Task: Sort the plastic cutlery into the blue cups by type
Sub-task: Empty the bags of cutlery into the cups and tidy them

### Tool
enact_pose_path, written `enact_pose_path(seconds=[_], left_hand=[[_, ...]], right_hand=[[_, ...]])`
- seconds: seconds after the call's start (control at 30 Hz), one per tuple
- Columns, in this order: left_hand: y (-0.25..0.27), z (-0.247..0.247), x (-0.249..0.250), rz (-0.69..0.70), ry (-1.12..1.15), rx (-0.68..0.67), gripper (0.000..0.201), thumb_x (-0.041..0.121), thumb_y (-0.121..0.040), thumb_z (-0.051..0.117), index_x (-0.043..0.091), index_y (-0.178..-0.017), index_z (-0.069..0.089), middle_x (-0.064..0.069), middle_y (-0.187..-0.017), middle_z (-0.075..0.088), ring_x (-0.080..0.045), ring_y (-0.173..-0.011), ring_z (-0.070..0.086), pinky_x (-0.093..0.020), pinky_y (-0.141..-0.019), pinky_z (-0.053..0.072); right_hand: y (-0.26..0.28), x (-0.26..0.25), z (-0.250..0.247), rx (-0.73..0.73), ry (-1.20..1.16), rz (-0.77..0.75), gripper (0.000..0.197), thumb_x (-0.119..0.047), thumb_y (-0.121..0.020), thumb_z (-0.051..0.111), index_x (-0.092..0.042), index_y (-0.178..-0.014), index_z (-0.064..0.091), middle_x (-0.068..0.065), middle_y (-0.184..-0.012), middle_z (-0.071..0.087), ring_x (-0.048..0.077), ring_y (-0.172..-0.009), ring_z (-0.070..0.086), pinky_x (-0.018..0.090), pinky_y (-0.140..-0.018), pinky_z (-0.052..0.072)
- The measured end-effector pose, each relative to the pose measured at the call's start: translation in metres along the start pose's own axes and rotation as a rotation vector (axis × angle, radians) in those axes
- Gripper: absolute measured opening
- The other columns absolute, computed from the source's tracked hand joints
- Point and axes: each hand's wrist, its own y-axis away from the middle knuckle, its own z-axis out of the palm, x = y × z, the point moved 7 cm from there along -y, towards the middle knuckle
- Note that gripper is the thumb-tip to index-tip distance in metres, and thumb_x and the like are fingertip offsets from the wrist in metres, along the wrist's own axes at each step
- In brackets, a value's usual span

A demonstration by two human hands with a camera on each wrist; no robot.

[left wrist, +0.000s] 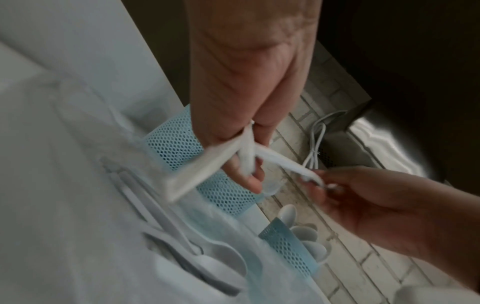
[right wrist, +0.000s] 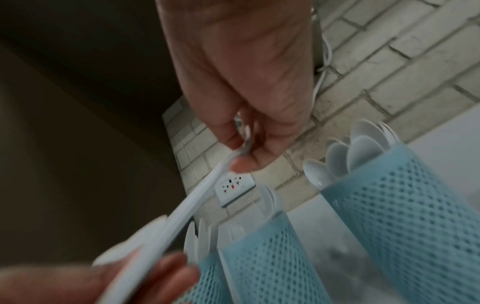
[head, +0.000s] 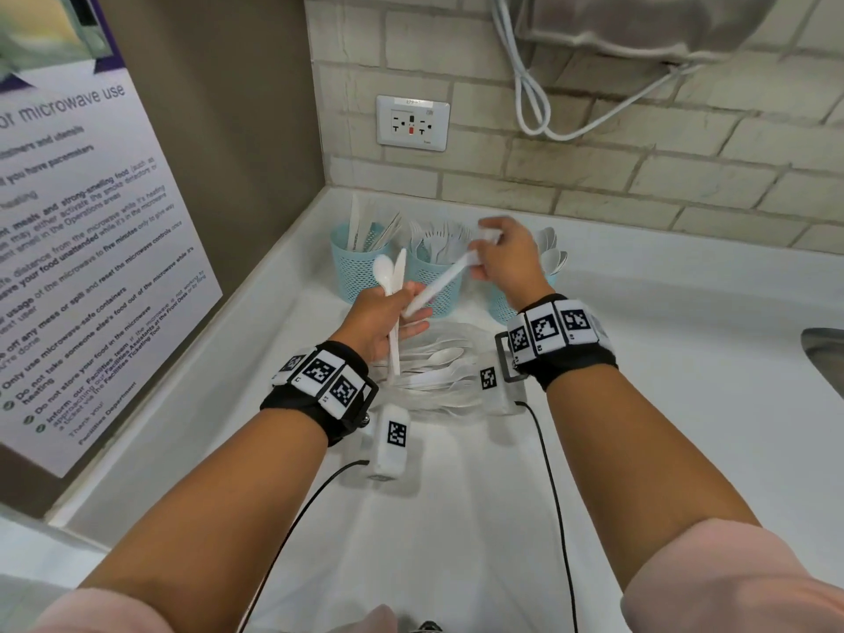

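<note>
The right hand [head: 504,258] pinches one white plastic utensil [head: 440,283] slanting up from the left hand's [head: 388,319] clutched bunch toward the blue mesh cups [head: 438,278] just behind.

I stand at a white counter [head: 639,340] set in a corner. The far wall [head: 593,175] is pale brick-pattern tile. A white outlet [head: 413,122] is mounted on it, far left. White cables [head: 530,98] hang in loops to its right. A printed microwave-use notice [head: 77,230] covers the brown left wall [head: 228,107].
</note>
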Motion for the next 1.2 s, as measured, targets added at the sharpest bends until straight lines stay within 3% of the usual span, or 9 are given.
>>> enact_pose_path(seconds=[0.1,0.23,0.33,0.5,0.6,0.7,0.8,0.93,1.2], left_hand=[[-0.001,-0.007,-0.002,-0.068,0.024,0.014,0.024,0.025,-0.100,0.043,0.006,-0.104,0.057,-0.007,-0.092,0.068,-0.011,-0.063,0.067,-0.017,-0.050,0.054],[-0.003,-0.008,-0.006,-0.129,-0.010,0.007,0.023,0.025,-0.099,0.044,0.006,-0.104,0.056,-0.001,-0.073,0.062,-0.002,-0.039,0.039,-0.012,-0.033,0.029],[-0.002,-0.003,-0.007,-0.195,0.142,-0.045,0.016,0.011,-0.095,0.043,0.006,-0.109,0.049,-0.001,-0.060,0.062,-0.004,-0.037,0.036,-0.012,-0.032,0.025],[0.001,-0.002,-0.008,-0.247,0.215,-0.122,0.021,0.010,-0.097,0.033,0.004,-0.110,0.049,-0.005,-0.069,0.069,-0.006,-0.048,0.042,-0.015,-0.039,0.033],[0.003,-0.002,-0.006,-0.222,0.196,-0.155,0.020,0.009,-0.099,0.034,0.002,-0.108,0.051,-0.008,-0.085,0.069,-0.007,-0.056,0.048,-0.017,-0.045,0.042],[0.003,0.000,-0.005,-0.190,0.190,-0.190,0.021,0.008,-0.100,0.036,0.001,-0.112,0.052,-0.010,-0.100,0.067,-0.008,-0.064,0.061,-0.020,-0.055,0.052],[0.003,0.001,-0.005,-0.157,0.162,-0.196,0.024,0.010,-0.100,0.037,0.003,-0.116,0.054,-0.008,-0.103,0.068,-0.011,-0.080,0.067,-0.023,-0.064,0.056],[0.003,0.000,-0.002,-0.098,0.154,-0.180,0.022,0.011,-0.101,0.038,0.006,-0.112,0.056,-0.008,-0.107,0.066,-0.014,-0.095,0.064,-0.024,-0.077,0.053],[0.004,-0.007,0.007,-0.003,0.175,-0.104,0.020,0.010,-0.098,0.046,0.003,-0.113,0.056,-0.011,-0.103,0.067,-0.011,-0.079,0.070,-0.020,-0.071,0.057]], right_hand=[[-0.012,-0.024,-0.031,0.282,0.052,-0.171,0.029,0.001,-0.090,0.046,-0.009,-0.114,0.059,0.011,-0.106,0.067,0.025,-0.085,0.065,0.047,-0.077,0.055],[-0.017,-0.041,-0.032,0.369,0.212,-0.307,0.029,-0.005,-0.092,0.045,-0.011,-0.114,0.063,0.009,-0.099,0.068,0.025,-0.090,0.063,0.036,-0.075,0.051],[-0.018,-0.035,-0.012,0.301,0.329,-0.325,0.028,-0.009,-0.095,0.045,-0.011,-0.114,0.064,0.009,-0.096,0.069,0.023,-0.087,0.062,0.025,-0.068,0.039],[-0.019,-0.011,0.030,0.106,0.727,-0.407,0.027,-0.017,-0.096,0.044,-0.015,-0.108,0.068,0.018,-0.099,0.068,0.034,-0.106,0.057,0.031,-0.076,0.039],[-0.016,-0.002,0.043,0.020,0.938,-0.442,0.029,-0.022,-0.098,0.043,-0.019,-0.112,0.067,0.007,-0.127,0.060,0.033,-0.132,0.033,0.039,-0.097,0.031],[-0.016,-0.006,0.043,0.032,0.980,-0.440,0.031,-0.029,-0.097,0.044,-0.024,-0.121,0.063,0.011,-0.148,0.037,0.039,-0.136,0.022,0.047,-0.103,0.022],[-0.009,-0.017,0.035,0.167,0.841,-0.516,0.031,-0.030,-0.093,0.049,-0.022,-0.117,0.066,0.009,-0.142,0.046,0.039,-0.127,0.035,0.045,-0.094,0.029],[0.007,-0.032,0.029,0.236,0.565,-0.717,0.027,-0.030,-0.087,0.055,-0.015,-0.101,0.073,0.005,-0.100,0.070,0.032,-0.098,0.053,0.034,-0.077,0.038],[0.011,-0.014,0.071,-0.350,0.200,-0.291,0.034,-0.018,-0.088,0.064,-0.010,-0.121,0.062,-0.006,-0.065,0.058,-0.003,-0.060,0.055,0.011,-0.067,0.045]])
